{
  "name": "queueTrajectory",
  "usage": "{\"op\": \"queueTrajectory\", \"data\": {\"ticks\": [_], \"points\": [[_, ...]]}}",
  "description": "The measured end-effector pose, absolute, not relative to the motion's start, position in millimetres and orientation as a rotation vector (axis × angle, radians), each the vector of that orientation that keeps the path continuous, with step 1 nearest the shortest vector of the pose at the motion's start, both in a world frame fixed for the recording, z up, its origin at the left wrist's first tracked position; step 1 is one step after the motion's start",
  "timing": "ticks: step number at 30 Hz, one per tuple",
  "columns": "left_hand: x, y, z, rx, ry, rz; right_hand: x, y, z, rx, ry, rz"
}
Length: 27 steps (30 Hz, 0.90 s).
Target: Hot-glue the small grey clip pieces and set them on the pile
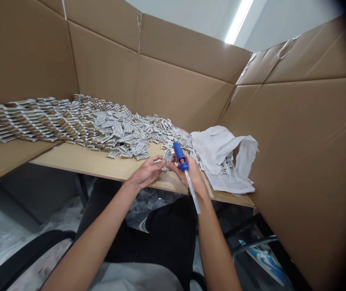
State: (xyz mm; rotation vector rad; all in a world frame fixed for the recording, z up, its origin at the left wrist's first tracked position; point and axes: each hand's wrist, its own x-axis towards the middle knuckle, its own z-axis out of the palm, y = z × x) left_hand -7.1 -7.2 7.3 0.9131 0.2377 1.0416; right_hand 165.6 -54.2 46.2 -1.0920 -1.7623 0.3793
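We've left hand (147, 172) pinching grey pointed piece (168, 156) over table (78, 157), tip away from us | right hand (195, 174) gripping blue hot-glue gun (179, 153), long axis fore-aft, nozzle forward, clear stick (193, 192) trailing

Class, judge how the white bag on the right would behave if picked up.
The white bag is probably floppy: its sides crumple and fold. It might also spill if tugged, since small pieces show at its opening.

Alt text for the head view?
A person's left hand holds a small grey piece; the right hand grips a blue glue gun. Similar pieces, stacked and heaped, lie on the table beyond, beside white wrapping, inside cardboard walls.
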Motion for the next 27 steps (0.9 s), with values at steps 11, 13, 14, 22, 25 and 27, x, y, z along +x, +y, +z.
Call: {"op": "queueTrajectory", "data": {"ticks": [11, 13, 14, 22, 25, 27], "points": [[-6, -4, 3, 0.998, 0.237, 0.959, 165, -52, 46, -1.158, -1.704, 0.243], [-5, -3, 3, 0.954, 0.251, 0.983, 165, -53, 48, -1.17, -1.768, 0.215], [-5, -2, 3, 0.922, 0.254, 1.005, 166, -53, 49, -1.166, -1.794, 0.199], [-3, 7, 1, 0.691, 0.266, 1.2, 177, -58, 51, -1.293, -1.74, 0.409], [-4, 7, 1, 0.683, 0.258, 1.218, 181, -58, 51, -1.39, -1.786, 0.384], [-4, 6, 1, 0.689, 0.257, 1.22, 181, -57, 51, -1.407, -1.815, 0.357]]}}
